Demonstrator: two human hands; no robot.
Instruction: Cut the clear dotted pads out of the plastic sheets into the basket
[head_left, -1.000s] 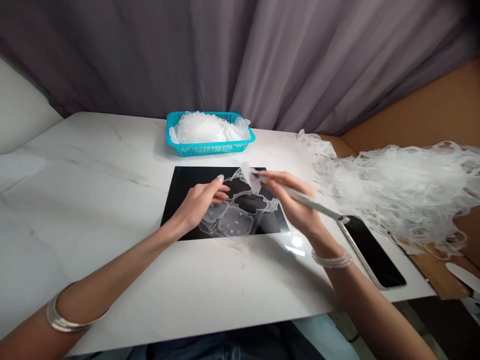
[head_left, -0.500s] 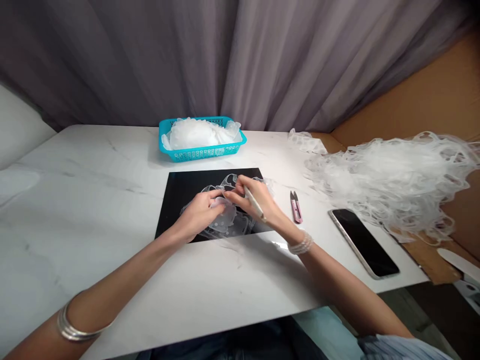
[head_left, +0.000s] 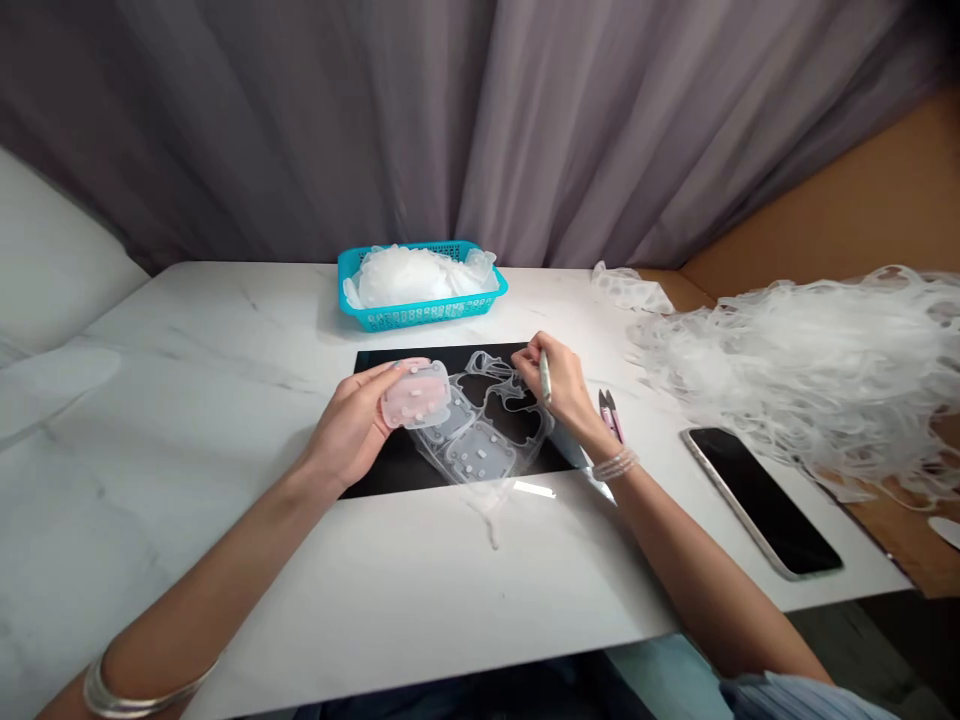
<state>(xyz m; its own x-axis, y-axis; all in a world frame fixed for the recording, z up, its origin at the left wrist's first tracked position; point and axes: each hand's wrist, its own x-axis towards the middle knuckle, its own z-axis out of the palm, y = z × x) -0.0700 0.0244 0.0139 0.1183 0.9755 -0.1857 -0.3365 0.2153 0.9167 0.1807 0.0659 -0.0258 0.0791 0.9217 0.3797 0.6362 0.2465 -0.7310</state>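
Over on our left, the left hand (head_left: 349,420) has come away from its partner and lifts a frosted piece (head_left: 417,396) clear of the black mat (head_left: 394,475), thumb on top, fingers showing pale through it from beneath. Half a second ago we had both hands crowded together at the mat's middle; now a gap opens between them, and we judge that this piece is loose from its surround. In that gap, just right of the left hand, lies the clear webbing (head_left: 511,388), two similar pieces (head_left: 481,452) still set in its near part and open outlines beyond them. Farther out than both hands, the blue basket (head_left: 420,314) carries its white pile. Then comes the right hand (head_left: 559,380), fingers drawn in narrow, a pen-like tool (head_left: 545,378) tucked among them; whether its fingertips also pinch the webbing, we cannot tell. Just right of that wrist we spot the pink snips (head_left: 611,412) lying untouched, then the dark phone (head_left: 761,500), and, well beyond, the heap of white strands (head_left: 810,360).
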